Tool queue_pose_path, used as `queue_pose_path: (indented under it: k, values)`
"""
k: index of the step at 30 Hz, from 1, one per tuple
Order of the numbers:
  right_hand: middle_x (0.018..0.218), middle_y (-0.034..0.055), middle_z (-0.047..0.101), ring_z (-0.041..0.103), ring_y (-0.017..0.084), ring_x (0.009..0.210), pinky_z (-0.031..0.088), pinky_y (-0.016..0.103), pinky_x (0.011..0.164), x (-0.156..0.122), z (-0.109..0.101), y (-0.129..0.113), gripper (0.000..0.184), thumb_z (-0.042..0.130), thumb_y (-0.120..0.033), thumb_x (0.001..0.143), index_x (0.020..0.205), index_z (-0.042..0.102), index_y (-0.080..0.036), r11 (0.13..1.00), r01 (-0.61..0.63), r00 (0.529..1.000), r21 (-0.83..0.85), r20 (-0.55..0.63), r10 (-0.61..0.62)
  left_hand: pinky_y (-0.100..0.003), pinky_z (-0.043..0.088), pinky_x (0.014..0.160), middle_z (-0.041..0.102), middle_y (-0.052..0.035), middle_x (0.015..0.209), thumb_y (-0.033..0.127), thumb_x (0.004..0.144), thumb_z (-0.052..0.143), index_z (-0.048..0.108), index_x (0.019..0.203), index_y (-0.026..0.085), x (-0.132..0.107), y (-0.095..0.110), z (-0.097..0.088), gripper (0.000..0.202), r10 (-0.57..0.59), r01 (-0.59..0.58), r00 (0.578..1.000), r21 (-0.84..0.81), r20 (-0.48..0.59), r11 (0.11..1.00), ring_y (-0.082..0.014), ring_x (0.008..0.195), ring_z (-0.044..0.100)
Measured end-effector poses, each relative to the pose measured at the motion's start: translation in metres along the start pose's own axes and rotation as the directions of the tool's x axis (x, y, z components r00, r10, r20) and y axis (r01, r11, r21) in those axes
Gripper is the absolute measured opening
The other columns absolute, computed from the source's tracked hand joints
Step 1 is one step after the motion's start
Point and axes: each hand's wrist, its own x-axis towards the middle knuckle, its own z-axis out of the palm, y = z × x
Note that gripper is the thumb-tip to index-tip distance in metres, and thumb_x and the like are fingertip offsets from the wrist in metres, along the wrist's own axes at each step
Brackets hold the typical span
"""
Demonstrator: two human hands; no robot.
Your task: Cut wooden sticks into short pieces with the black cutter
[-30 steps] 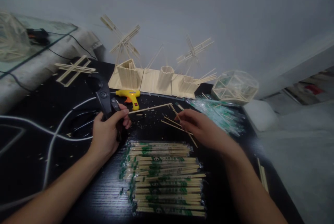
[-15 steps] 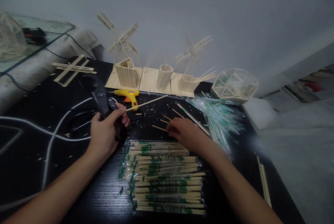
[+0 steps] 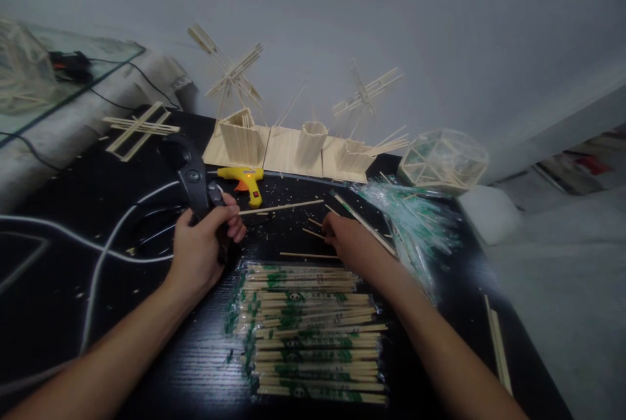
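Observation:
My left hand (image 3: 208,237) is closed around a black hand cutter (image 3: 194,175) with a round pivot and a hooked upper end. Between its thumb and fingers the same hand pinches a thin wooden chopstick (image 3: 288,206) pointing right. My right hand (image 3: 349,240) rests low over loose chopsticks, fingers curled at the near end of one chopstick (image 3: 313,233); its fingertips are partly hidden. Another loose chopstick (image 3: 303,255) lies just below that hand. Wrapped chopsticks (image 3: 317,345) in clear and green film lie in rows nearest me.
A yellow glue gun (image 3: 249,182) lies past my left hand. Stick models (image 3: 244,139) on wooden boards line the wall. Torn wrappers (image 3: 415,211) are heaped right, by a faceted stick frame (image 3: 445,158). A white cable (image 3: 105,250) loops across the left; small chips litter the table.
My right hand has let go of one chopstick, which now lies closer to the wrapped rows, and shifted slightly to the other loose ones. The left-hand chopstick has tipped down toward level.

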Motion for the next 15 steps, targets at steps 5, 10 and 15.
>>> queue_pose_path:
  k: [5, 10, 15]
  values:
    - [0.104, 0.0140, 0.068, 0.063, 0.023, 0.094, 0.045, 0.033, 0.082, -0.009, -0.010, 0.010, 0.024, 0.051, -0.001, 0.093, 0.110, 0.063, -0.013, 0.998, 0.054, 0.990, 0.030, -0.128, -0.050, -0.021, 0.037, 0.042, 0.045, 0.0055, 0.051, 0.011, 0.067, 0.072, 0.063, 0.072, 0.018, 0.003, 0.011, -0.001, 0.012, 0.020, -0.020, 1.000, -0.001, 0.014, 1.000, -0.0079, 0.045, 0.041]
    - [0.103, 0.0124, 0.065, 0.060, 0.025, 0.095, 0.046, 0.036, 0.084, -0.021, -0.046, 0.023, 0.020, 0.045, -0.011, 0.099, 0.104, 0.063, -0.017, 0.986, 0.099, 0.864, 0.137, -0.504, -0.016, -0.022, 0.036, 0.042, 0.046, 0.0049, 0.052, 0.013, 0.066, 0.075, 0.065, 0.073, 0.018, 0.010, 0.025, -0.010, 0.013, 0.032, -0.046, 0.988, 0.096, 0.149, 0.994, -0.0082, 0.044, 0.040]
    - [0.102, 0.0067, 0.072, 0.066, 0.020, 0.092, 0.048, 0.031, 0.084, -0.033, -0.051, -0.008, 0.010, 0.056, -0.017, 0.099, 0.101, 0.065, -0.020, 0.886, 0.319, 0.885, 0.336, -0.439, -0.152, -0.025, 0.039, 0.045, 0.058, 0.0004, 0.056, 0.026, 0.070, 0.081, 0.073, 0.077, 0.019, 0.005, 0.038, -0.011, 0.013, -0.066, -0.186, 0.907, 0.537, 0.415, 0.823, -0.0124, 0.046, 0.048]
